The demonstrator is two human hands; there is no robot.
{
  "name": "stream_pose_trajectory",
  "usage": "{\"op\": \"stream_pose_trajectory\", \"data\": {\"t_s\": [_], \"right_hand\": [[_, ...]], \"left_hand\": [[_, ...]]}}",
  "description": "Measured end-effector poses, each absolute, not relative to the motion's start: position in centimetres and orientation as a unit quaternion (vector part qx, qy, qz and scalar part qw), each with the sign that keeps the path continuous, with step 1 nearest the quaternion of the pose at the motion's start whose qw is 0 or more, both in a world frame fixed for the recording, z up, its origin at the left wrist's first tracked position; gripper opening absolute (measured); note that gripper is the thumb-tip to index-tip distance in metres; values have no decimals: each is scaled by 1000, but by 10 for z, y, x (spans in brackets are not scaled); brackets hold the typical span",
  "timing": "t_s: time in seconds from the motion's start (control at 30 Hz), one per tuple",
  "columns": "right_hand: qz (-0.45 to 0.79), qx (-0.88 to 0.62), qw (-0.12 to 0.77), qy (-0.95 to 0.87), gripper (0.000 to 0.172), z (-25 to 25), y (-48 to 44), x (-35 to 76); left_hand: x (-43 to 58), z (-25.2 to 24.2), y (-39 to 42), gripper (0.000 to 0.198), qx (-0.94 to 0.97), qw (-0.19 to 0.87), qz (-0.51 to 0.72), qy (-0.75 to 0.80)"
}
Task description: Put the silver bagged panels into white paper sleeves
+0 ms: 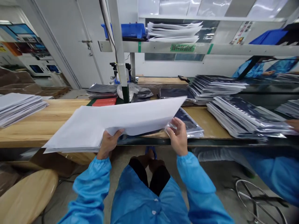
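My left hand (109, 141) grips a large white sheet (130, 116) by its near edge, thumb on top. The sheet bends upward at its right end and lies over a stack of white sheets (74, 133) at the left. At the sheet's right end, my right hand (178, 133) is closed with thumb and fingers on a clear plastic edge (168, 127); how this plastic joins the sheet is hidden. Beyond that hand, dark printed sheets in clear plastic (192, 126) lie on the bench, partly covered by the white sheet.
Stacks of dark, plastic-wrapped sheets (247, 115) stand at the right, near a co-worker's hand (293, 124). A pile of white sheets (18, 107) lies far left on the wooden bench (63, 109). A metal post (118, 46) rises behind; a shelf (158, 47) spans above. A round stool (30, 196) stands lower left.
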State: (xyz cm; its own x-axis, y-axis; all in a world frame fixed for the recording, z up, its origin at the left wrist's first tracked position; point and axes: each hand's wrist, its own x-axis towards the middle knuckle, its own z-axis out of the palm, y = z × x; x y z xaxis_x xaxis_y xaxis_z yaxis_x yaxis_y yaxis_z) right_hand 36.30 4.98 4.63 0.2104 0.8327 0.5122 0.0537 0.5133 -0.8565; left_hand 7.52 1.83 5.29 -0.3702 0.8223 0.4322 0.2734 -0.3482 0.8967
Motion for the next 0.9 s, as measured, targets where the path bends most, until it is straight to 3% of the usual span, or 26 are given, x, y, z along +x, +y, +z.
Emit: {"op": "stream_pose_trajectory", "data": {"t_s": [0.07, 0.23, 0.4, 0.6, 0.73, 0.9], "right_hand": [[329, -362, 628, -605, 56, 59, 74, 373], [347, -378, 565, -647, 22, 54, 94, 381], [284, -430, 502, -694, 9, 37, 84, 389], [220, -527, 340, -747, 17, 21, 84, 393], [283, -469, 400, -735, 17, 18, 91, 388], [247, -514, 459, -681, 13, 3, 102, 373]], "left_hand": [[72, 50, 30, 53, 517, 253, 619, 534], [70, 29, 38, 52, 464, 256, 651, 544], [71, 7, 29, 46, 459, 254, 656, 543], [68, -17, 23, 54, 501, 316, 566, 573], [67, -8, 28, 52, 527, 297, 571, 555], [65, 0, 44, 49, 546, 266, 564, 559]]}}
